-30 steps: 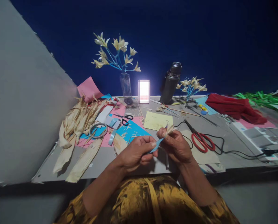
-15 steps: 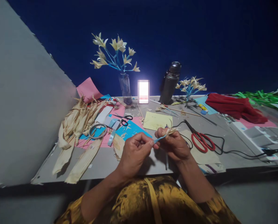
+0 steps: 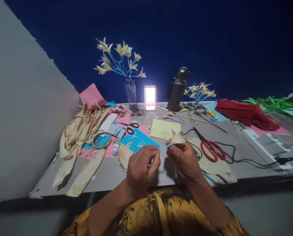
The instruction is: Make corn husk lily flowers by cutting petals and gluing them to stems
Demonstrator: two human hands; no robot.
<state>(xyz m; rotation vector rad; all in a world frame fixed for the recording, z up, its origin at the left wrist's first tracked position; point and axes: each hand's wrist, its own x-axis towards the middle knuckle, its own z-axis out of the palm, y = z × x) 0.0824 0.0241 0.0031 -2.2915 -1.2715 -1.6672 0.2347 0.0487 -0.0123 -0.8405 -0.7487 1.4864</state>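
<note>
Between my hands is a cream husk-like flower point(image 3: 178, 137) on a thin light-blue stem or strip point(image 3: 165, 146). My left hand point(image 3: 142, 165) is closed in a pinch on the free end of the blue length. My right hand point(image 3: 185, 160) grips the flower just below its petals, thumb against the base. A thin pale stick point(image 3: 175, 171) shows beneath the right hand; whether it is held I cannot tell. Just ahead of my hands lies a yellow paper point(image 3: 164, 129), with a blue sheet point(image 3: 137, 139) strewn with scraps to its left.
Dried husks point(image 3: 80, 134), a tape roll point(image 3: 101, 140) and black scissors point(image 3: 130, 128) crowd the left. Rightward lie red-handled scissors point(image 3: 211, 150), a black cable point(image 3: 249, 159) and a power strip point(image 3: 269, 147). Behind stand a flower-filled glass vase point(image 3: 131, 93), a bright lamp point(image 3: 150, 97) and a flask point(image 3: 178, 89).
The flower has turned in my right hand, so its petals now stand up and spread. My left hand has shifted slightly left and down, with more of the blue length showing.
</note>
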